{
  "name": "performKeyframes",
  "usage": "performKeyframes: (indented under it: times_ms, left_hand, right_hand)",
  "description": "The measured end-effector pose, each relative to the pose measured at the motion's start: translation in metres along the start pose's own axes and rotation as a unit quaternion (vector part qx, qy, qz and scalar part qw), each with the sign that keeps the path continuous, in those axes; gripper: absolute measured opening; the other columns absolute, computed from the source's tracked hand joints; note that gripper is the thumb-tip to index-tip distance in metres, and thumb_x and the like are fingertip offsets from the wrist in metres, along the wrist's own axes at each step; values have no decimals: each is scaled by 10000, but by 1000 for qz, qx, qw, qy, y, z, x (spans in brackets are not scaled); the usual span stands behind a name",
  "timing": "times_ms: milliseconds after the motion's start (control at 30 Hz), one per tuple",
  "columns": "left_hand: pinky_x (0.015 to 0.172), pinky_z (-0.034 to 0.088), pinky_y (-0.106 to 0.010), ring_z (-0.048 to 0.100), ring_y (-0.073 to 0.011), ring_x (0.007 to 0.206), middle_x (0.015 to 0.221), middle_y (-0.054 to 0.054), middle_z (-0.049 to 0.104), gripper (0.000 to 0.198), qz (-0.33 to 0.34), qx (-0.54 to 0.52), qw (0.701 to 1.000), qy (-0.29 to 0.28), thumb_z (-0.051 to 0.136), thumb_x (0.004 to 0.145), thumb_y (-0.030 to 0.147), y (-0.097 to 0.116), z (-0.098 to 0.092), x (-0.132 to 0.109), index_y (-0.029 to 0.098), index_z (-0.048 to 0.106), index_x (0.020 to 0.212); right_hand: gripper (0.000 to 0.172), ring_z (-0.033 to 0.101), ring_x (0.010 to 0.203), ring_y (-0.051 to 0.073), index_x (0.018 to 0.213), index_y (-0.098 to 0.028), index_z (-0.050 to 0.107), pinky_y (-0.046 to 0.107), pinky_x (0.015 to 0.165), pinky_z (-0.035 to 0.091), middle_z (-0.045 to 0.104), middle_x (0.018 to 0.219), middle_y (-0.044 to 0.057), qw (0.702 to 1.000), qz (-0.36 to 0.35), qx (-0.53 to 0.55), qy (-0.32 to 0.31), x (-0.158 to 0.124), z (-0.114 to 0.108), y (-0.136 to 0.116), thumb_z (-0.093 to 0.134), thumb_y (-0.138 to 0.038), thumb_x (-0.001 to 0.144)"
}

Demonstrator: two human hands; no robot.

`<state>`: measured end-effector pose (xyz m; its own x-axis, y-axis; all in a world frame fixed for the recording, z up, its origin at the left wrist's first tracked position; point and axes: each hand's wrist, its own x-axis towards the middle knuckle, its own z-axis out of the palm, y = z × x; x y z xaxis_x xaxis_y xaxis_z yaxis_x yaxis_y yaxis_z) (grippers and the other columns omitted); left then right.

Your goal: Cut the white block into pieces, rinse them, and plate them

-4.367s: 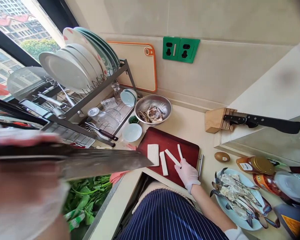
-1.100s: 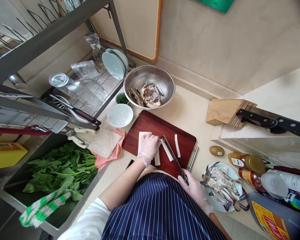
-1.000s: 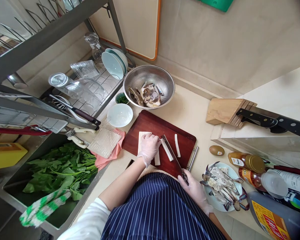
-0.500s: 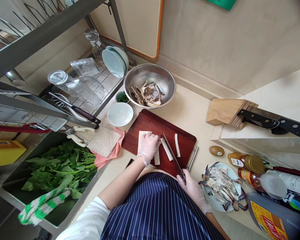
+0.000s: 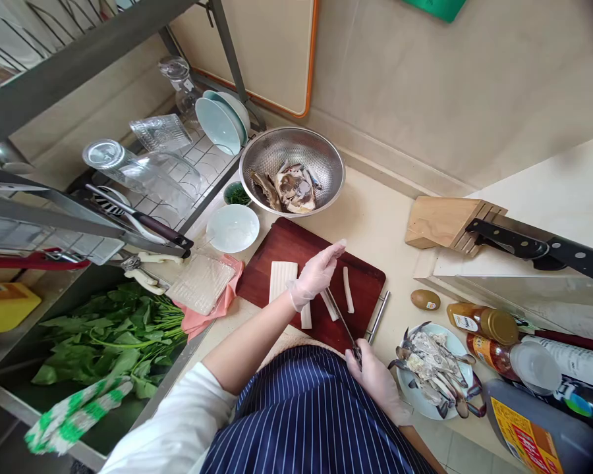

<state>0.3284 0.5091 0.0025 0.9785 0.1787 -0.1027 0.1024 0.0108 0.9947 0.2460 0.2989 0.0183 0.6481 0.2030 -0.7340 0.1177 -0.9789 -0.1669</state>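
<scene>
My right hand point(image 5: 375, 376), in a clear glove, grips the handle of a knife point(image 5: 344, 320) whose blade slants up across the dark red cutting board point(image 5: 257, 271). My left hand point(image 5: 319, 273), gloved too, is over the middle of the board, fingers stretched out to the upper right near the blade's upper end. A ridged white slab of food point(image 5: 279, 282), perhaps rice cake, lies left of that hand. Cut white strips rest about the blade: one strip point(image 5: 306, 317) to the left, another point(image 5: 330, 307) beside it, and a strip point(image 5: 348, 289) farther right.
Behind the board stands a steel colander point(image 5: 330, 150) with crab pieces. A pale bowl point(image 5: 233, 228) is left of it. Cut crab fills a plate point(image 5: 411, 395) on the right, beside a kiwi point(image 5: 425, 299) and jars. Leafy greens point(image 5: 113, 329) lie in the left sink. A knife block point(image 5: 437, 222) stands right.
My left hand has come off the white slab and moved right, its bent fingers now straightened toward the blade's upper end. My right hand still holds the knife in nearly the same place.
</scene>
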Motion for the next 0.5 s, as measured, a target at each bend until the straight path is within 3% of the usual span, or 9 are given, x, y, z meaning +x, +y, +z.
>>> performKeyframes:
  times_ms: [133,500]
  left_hand:
    - [1097,373,-427,531,-210,1219,1332,-75,565,355,2,-20,1000,-1,440,912,193,-7,-1,0,182,568,1243]
    - [1073,409,-420,542,-181,1204,1267,-62,616,356,146,-28,989,-26,395,930,145,-33,-9,13,226,596,1213]
  right_hand:
    - [290,681,761,201,1044,-213,520,230,563,376,703,796,55,1000,11,-8,5,2,3,1,298,-375,952]
    - [252,660,628,179,895,-227,544,231,478,322,691,719,27,999,3,-21,37,6,18,6,335,-365,927]
